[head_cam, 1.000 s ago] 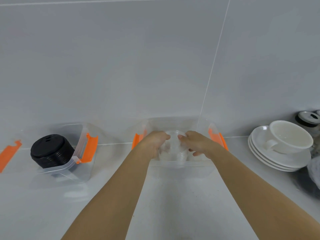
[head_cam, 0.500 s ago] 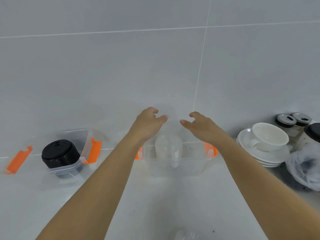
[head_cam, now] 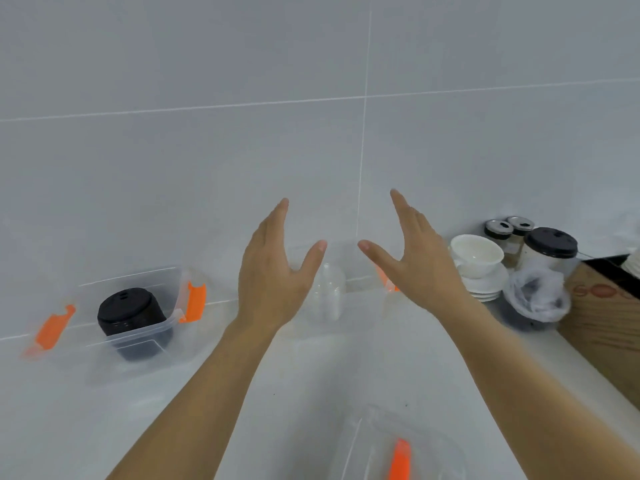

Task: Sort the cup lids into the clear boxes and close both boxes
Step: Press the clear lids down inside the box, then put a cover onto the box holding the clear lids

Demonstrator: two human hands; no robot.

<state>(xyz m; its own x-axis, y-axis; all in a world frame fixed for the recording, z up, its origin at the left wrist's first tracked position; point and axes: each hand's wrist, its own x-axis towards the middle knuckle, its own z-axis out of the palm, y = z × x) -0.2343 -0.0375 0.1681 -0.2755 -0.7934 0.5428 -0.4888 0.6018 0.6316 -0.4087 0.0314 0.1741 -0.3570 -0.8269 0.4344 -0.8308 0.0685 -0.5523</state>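
Note:
A stack of clear dome lids (head_cam: 327, 294) stands in the middle clear box (head_cam: 349, 327) against the wall. My left hand (head_cam: 273, 271) and my right hand (head_cam: 415, 261) hover above that box, both open with fingers spread and nothing in them. To the left, a second clear box (head_cam: 152, 341) with orange clips holds a stack of black lids (head_cam: 130, 315). A clear box lid with an orange clip (head_cam: 398, 452) lies on the counter near the bottom edge.
At the right stand a white cup on stacked saucers (head_cam: 479, 259), jars (head_cam: 498, 230), a cup with a black lid (head_cam: 550, 247), a plastic bag (head_cam: 535, 297) and a cardboard box (head_cam: 602, 313). An orange-clipped lid edge (head_cam: 52, 329) lies far left.
Both hands let go of the clear lids in the middle box, rose above it and spread open. The view tilted, bringing the box lid at the bottom into sight.

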